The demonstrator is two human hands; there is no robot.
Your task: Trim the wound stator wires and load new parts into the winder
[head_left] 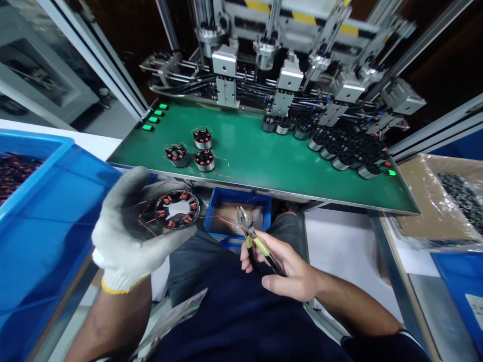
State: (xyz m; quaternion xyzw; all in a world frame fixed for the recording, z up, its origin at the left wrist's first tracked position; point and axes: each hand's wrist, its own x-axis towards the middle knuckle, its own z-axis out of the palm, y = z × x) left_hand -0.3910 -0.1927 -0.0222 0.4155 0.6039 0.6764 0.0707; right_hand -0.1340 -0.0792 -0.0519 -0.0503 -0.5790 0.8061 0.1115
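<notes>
My left hand (128, 231), in a white and grey glove, is closed around the rim of a motor stator (160, 208), a ring with copper coils. Loose copper wire ends stick out from it on both sides. Bare of any glove, my right hand (290, 269) grips diagonal cutters (260, 244) with yellow-and-black handles. The cutters' jaws point up and away from me, to the right of the stator, and look slightly parted. A thin copper wire runs from the stator toward them; whether it touches the jaws I cannot tell.
Three wound stators (204, 160) stand on the green worktop (241, 136). Several darker stators (332, 146) crowd its right side below the machine's clamps (290, 75). Below the front edge sits a blue bin (215, 201). A large blue tub (56, 201) is at left, a plastic-lined carton (418, 196) at right.
</notes>
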